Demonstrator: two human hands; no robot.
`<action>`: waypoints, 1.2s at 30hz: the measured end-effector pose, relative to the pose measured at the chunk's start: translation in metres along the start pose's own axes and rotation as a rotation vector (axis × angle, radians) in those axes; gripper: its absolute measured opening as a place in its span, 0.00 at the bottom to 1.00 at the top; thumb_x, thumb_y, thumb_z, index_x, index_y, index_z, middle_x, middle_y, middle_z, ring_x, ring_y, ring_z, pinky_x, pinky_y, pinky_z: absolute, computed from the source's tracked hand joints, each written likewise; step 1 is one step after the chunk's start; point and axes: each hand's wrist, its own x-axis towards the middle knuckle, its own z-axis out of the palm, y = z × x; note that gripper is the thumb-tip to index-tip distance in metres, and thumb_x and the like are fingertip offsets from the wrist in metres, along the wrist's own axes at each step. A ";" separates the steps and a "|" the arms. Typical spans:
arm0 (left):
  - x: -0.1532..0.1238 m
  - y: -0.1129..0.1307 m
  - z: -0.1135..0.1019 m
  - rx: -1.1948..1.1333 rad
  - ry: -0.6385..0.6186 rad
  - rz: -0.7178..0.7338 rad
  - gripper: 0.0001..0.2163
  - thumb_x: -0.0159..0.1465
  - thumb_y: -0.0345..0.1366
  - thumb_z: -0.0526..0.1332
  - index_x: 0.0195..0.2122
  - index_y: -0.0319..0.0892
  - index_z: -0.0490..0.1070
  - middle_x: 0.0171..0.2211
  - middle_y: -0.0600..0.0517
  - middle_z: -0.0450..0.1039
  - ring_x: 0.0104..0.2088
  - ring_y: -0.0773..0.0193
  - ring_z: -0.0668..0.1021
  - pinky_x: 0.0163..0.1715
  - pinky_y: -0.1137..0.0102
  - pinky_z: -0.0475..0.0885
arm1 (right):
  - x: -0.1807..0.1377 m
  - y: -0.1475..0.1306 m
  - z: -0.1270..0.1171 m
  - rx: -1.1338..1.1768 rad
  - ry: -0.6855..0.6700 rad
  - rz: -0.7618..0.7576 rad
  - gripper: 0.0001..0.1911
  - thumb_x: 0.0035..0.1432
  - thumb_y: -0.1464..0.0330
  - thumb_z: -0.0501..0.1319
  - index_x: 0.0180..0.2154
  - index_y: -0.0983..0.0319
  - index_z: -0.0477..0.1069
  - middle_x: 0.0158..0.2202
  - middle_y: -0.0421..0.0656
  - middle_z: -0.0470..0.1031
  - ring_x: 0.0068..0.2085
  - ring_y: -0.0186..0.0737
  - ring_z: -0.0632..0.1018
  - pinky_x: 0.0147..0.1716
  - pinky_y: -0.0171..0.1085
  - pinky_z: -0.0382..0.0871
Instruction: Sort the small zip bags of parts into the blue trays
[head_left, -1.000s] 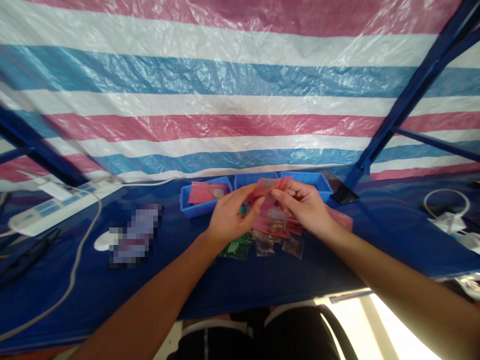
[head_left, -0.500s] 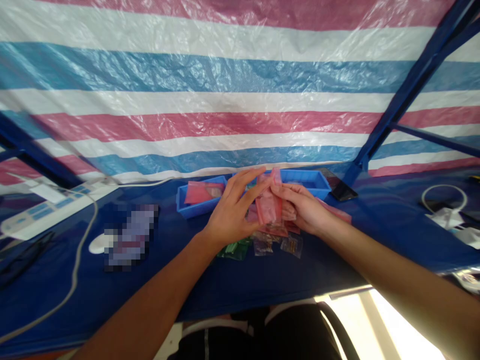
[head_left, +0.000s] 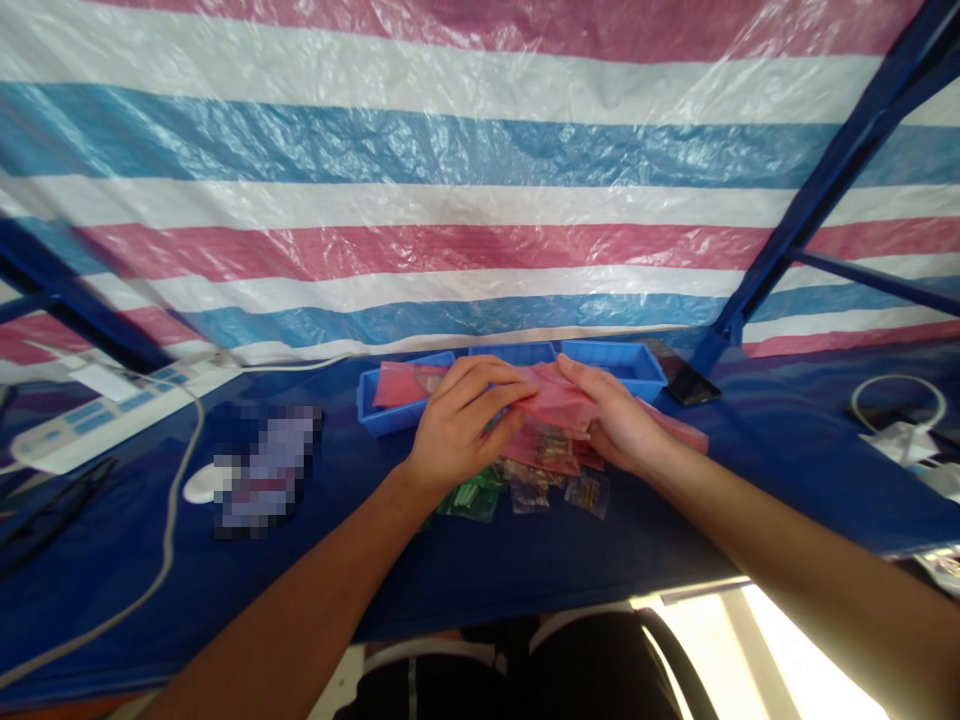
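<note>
The pink plastic bag is up between the two hands, above the pile at the middle of the blue table. I see the right hand clamped on its right side, thumb on top, the other fingers mostly hidden. The left hand curls at its left edge, fingers close together and tips touching it; whether they pinch it, I can't tell. Just nearer lie a green bag, left, and a small clear bag, right. Farther off, a left blue bin holds another pink bag; a dark phone lies far right.
</note>
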 end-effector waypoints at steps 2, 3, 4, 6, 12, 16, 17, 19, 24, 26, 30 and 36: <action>0.000 0.000 -0.001 0.012 0.016 -0.020 0.09 0.71 0.31 0.67 0.52 0.45 0.78 0.45 0.48 0.83 0.50 0.56 0.82 0.55 0.57 0.78 | -0.001 0.000 -0.001 -0.057 -0.058 -0.003 0.27 0.61 0.44 0.71 0.27 0.59 0.74 0.18 0.36 0.67 0.19 0.32 0.63 0.20 0.36 0.56; 0.000 0.001 -0.001 0.018 0.026 -0.031 0.07 0.72 0.31 0.66 0.50 0.44 0.78 0.43 0.47 0.82 0.48 0.56 0.82 0.53 0.58 0.79 | -0.002 -0.001 -0.002 -0.090 -0.092 -0.005 0.31 0.64 0.41 0.67 0.23 0.59 0.70 0.16 0.36 0.64 0.18 0.32 0.60 0.19 0.36 0.53; 0.000 0.001 -0.001 0.025 0.036 -0.041 0.05 0.72 0.32 0.66 0.48 0.43 0.77 0.42 0.47 0.82 0.46 0.57 0.82 0.51 0.59 0.79 | -0.002 -0.001 -0.002 -0.122 -0.117 -0.011 0.35 0.66 0.39 0.64 0.20 0.59 0.67 0.15 0.37 0.62 0.18 0.32 0.59 0.19 0.37 0.51; 0.000 0.001 -0.001 0.034 0.050 -0.051 0.01 0.73 0.32 0.66 0.43 0.41 0.76 0.40 0.47 0.81 0.43 0.58 0.81 0.48 0.61 0.79 | -0.004 -0.002 -0.002 -0.182 -0.134 -0.032 0.39 0.67 0.36 0.59 0.18 0.59 0.64 0.16 0.38 0.61 0.19 0.32 0.60 0.20 0.38 0.51; 0.001 0.003 0.001 0.012 0.038 -0.035 0.04 0.72 0.31 0.67 0.38 0.41 0.73 0.33 0.50 0.78 0.34 0.63 0.78 0.39 0.67 0.74 | -0.006 -0.001 -0.003 -0.236 -0.101 -0.130 0.31 0.65 0.36 0.62 0.30 0.57 0.70 0.19 0.36 0.65 0.20 0.33 0.62 0.21 0.37 0.53; 0.001 0.006 0.001 0.035 0.041 -0.037 0.10 0.71 0.31 0.68 0.33 0.41 0.70 0.26 0.54 0.72 0.27 0.66 0.73 0.31 0.70 0.68 | -0.006 0.003 -0.006 -0.286 -0.160 -0.153 0.29 0.67 0.41 0.64 0.28 0.58 0.70 0.20 0.36 0.65 0.20 0.34 0.63 0.21 0.37 0.53; 0.001 0.007 0.001 0.042 0.040 -0.033 0.09 0.71 0.31 0.67 0.33 0.41 0.70 0.26 0.54 0.72 0.27 0.66 0.73 0.30 0.70 0.67 | -0.007 0.003 -0.006 -0.307 -0.168 -0.159 0.28 0.67 0.42 0.65 0.27 0.58 0.70 0.20 0.36 0.65 0.20 0.34 0.63 0.22 0.37 0.53; 0.000 0.007 0.000 0.050 0.032 -0.022 0.08 0.72 0.32 0.67 0.34 0.41 0.71 0.26 0.54 0.73 0.27 0.66 0.73 0.29 0.70 0.67 | -0.008 0.003 -0.006 -0.334 -0.171 -0.161 0.28 0.68 0.44 0.65 0.27 0.58 0.70 0.20 0.36 0.65 0.21 0.34 0.64 0.22 0.37 0.54; -0.005 0.007 0.000 0.046 -0.038 -0.037 0.08 0.73 0.35 0.64 0.35 0.42 0.72 0.25 0.54 0.73 0.26 0.66 0.75 0.28 0.70 0.66 | -0.011 -0.001 -0.004 -0.348 -0.181 -0.166 0.26 0.68 0.45 0.66 0.28 0.58 0.71 0.19 0.36 0.66 0.20 0.34 0.63 0.22 0.37 0.54; -0.007 0.006 0.000 0.038 -0.089 -0.050 0.10 0.74 0.37 0.62 0.35 0.42 0.72 0.24 0.54 0.72 0.26 0.65 0.74 0.28 0.70 0.66 | -0.013 -0.002 -0.004 -0.327 -0.209 -0.164 0.24 0.68 0.46 0.67 0.29 0.58 0.72 0.19 0.36 0.66 0.20 0.34 0.63 0.21 0.37 0.54; -0.008 0.006 -0.002 -0.007 -0.217 -0.058 0.11 0.75 0.40 0.59 0.36 0.42 0.72 0.26 0.53 0.72 0.26 0.64 0.74 0.28 0.69 0.66 | -0.016 -0.002 -0.006 -0.291 -0.250 -0.145 0.22 0.67 0.46 0.68 0.32 0.57 0.75 0.20 0.36 0.68 0.20 0.35 0.64 0.20 0.36 0.55; -0.004 0.011 -0.003 0.023 -0.222 -0.042 0.15 0.75 0.42 0.58 0.31 0.44 0.68 0.22 0.56 0.67 0.23 0.65 0.72 0.25 0.69 0.62 | -0.016 0.004 -0.008 -0.293 -0.232 -0.125 0.22 0.66 0.48 0.69 0.31 0.58 0.75 0.21 0.38 0.70 0.20 0.35 0.67 0.20 0.35 0.57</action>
